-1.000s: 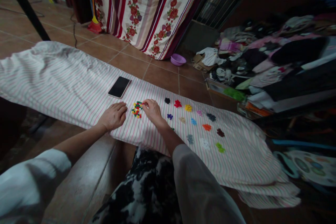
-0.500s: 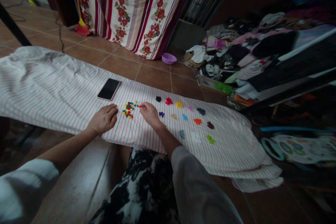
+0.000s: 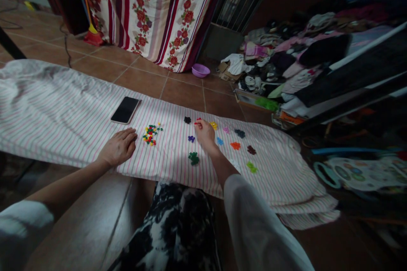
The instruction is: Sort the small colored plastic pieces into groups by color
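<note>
My right hand [image 3: 206,135] pinches a small red piece [image 3: 196,123] at its fingertips, beside the red pile [image 3: 199,119], which it partly hides. My left hand [image 3: 118,147] lies flat on the striped cloth [image 3: 165,156], fingers stretched out, holding nothing. Just right of it is a mixed heap [image 3: 150,134] of small red, green, yellow and white pieces. Around my right hand are single-colour piles: black [image 3: 187,120], purple [image 3: 191,139], dark green [image 3: 193,158], yellow [image 3: 214,125], light blue [image 3: 219,141] and orange [image 3: 235,146]. What exactly the tiny pieces are, I cannot make out.
A phone [image 3: 125,110] with a dark screen lies beyond my left hand. Farther right are pink [image 3: 226,130], dark grey [image 3: 240,134], brown [image 3: 251,150] and lime [image 3: 251,167] piles. On the floor stand a purple basin [image 3: 200,70] and a broom [image 3: 93,36].
My right hand has moved right, from the mixed heap to the red pile, carrying the red piece. The dark green pile is now uncovered. My left hand stays resting on the cloth.
</note>
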### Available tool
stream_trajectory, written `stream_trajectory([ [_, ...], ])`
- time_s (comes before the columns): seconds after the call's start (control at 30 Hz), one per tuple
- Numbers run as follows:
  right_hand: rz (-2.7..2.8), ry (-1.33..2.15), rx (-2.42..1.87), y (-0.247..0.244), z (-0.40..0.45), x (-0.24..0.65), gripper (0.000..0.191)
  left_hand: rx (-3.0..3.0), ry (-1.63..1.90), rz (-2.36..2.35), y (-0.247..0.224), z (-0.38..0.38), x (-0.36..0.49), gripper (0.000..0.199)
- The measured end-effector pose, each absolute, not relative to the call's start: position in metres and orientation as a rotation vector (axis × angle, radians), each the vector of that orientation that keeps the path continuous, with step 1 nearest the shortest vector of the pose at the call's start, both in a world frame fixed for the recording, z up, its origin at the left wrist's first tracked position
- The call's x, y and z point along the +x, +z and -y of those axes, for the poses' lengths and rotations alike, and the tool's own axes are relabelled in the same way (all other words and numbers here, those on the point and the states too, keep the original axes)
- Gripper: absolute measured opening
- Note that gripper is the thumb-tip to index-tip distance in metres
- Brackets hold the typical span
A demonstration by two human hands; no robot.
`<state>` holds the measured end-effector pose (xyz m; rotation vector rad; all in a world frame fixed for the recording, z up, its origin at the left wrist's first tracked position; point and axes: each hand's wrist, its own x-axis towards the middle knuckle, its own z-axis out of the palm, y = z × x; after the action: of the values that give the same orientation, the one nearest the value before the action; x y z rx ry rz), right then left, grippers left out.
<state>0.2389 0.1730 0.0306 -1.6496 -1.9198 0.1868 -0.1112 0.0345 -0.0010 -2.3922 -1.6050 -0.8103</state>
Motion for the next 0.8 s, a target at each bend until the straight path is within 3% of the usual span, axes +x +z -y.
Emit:
stream_trajectory([
  [0.27,1.937,0.002,-1.722,0.032,-0.198,0.261,0.023,-2.411,-0.819,1.642,0.002,-0.034,-0.109,0.032],
  [0.8,2.040,0.015,-1.686,0.019,-0.207,0.257,0.028,-2.379,-0.781,1.608,-0.001,-0.033,-0.110,0.031],
])
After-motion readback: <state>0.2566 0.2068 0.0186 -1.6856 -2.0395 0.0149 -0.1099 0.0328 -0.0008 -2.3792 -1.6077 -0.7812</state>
